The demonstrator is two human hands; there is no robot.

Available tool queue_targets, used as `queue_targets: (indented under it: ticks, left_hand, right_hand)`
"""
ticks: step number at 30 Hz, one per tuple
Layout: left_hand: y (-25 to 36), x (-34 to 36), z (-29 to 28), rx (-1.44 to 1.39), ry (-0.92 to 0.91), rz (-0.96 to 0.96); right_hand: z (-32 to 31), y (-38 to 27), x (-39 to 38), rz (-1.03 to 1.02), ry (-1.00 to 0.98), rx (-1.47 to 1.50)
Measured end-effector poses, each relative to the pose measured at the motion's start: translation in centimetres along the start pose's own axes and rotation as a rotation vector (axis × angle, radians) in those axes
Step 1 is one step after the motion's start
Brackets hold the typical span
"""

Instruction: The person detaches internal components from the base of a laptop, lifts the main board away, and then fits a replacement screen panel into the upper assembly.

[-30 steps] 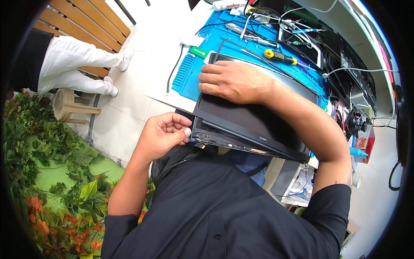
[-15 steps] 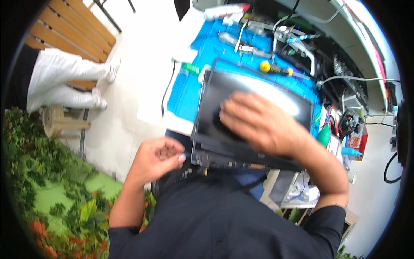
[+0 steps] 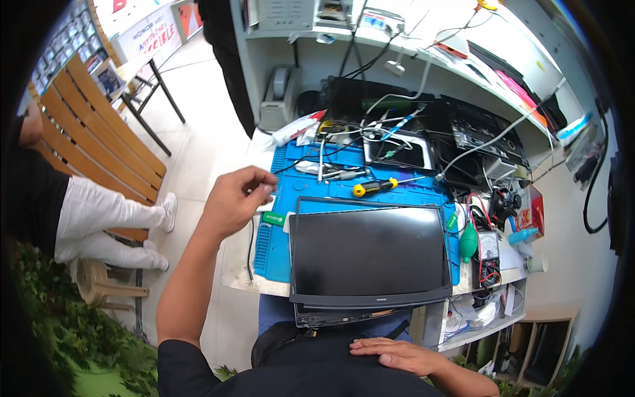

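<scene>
A black laptop display panel [image 3: 370, 251] lies face up near the bench's front edge, its glossy surface reflecting light. A thin dark bezel [image 3: 383, 301] lies over it, slightly askew, with its top edge off the panel's edge. Below the bezel a dark strip of the lid [image 3: 344, 317] with small parts shows. My left hand [image 3: 241, 195] is raised beyond the panel's left side, fingers curled toward the thumb; anything between them is too small to make out. My right hand [image 3: 397, 354] rests flat against my dark shirt, fingers stretched out, holding nothing.
A yellow-and-black screwdriver [image 3: 377, 188] lies on the blue mat [image 3: 274, 245] behind the panel. Cables, tools and laptop parts [image 3: 483, 126] crowd the back. A green blower bulb [image 3: 468, 243] and a multimeter [image 3: 488, 255] stand at right. A person in white trousers [image 3: 106, 212] is at left.
My right hand has left the panel and come back to my shirt. My left hand has moved up and forward, beside the mat. The view has tilted up, showing more shelf.
</scene>
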State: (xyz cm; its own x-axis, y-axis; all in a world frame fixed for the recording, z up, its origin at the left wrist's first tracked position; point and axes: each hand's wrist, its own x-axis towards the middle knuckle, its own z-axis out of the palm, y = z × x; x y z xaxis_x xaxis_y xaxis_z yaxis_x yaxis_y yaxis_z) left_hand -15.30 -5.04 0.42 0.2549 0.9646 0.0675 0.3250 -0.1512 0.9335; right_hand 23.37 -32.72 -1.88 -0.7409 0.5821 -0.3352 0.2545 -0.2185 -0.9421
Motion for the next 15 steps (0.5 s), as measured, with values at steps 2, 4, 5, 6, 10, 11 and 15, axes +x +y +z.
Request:
queue_targets:
  ticks: [2,4,5,6,10,11,15]
  left_hand:
    - [0.2,3.4,1.2,0.072,-0.045,0.054]
    - [1.0,5.9,2.8,0.208,-0.096,0.133]
    - [1.2,6.9,3.7,0.28,-0.112,0.18]
    - [1.4,7.6,4.3,0.353,-0.126,0.228]
    - [1.9,9.9,7.4,0.408,-0.249,0.245]
    - [1.5,10.1,8.0,0.485,-0.271,0.257]
    - [1.2,10.1,9.6,0.711,-0.309,0.296]
  right_hand:
    - [0.6,1.6,-0.2,-0.026,0.022,0.1]
    - [1.0,2.7,-0.6,-0.036,0.055,0.167]
    - [1.2,3.0,-0.8,-0.031,0.073,0.185]
    - [1.3,3.2,-1.0,-0.027,0.089,0.202]
    - [1.4,3.5,-1.6,0.022,0.163,0.218]
    - [1.2,3.2,-1.5,0.029,0.17,0.218]
    - [0.6,3.9,-1.4,0.019,0.174,0.213]
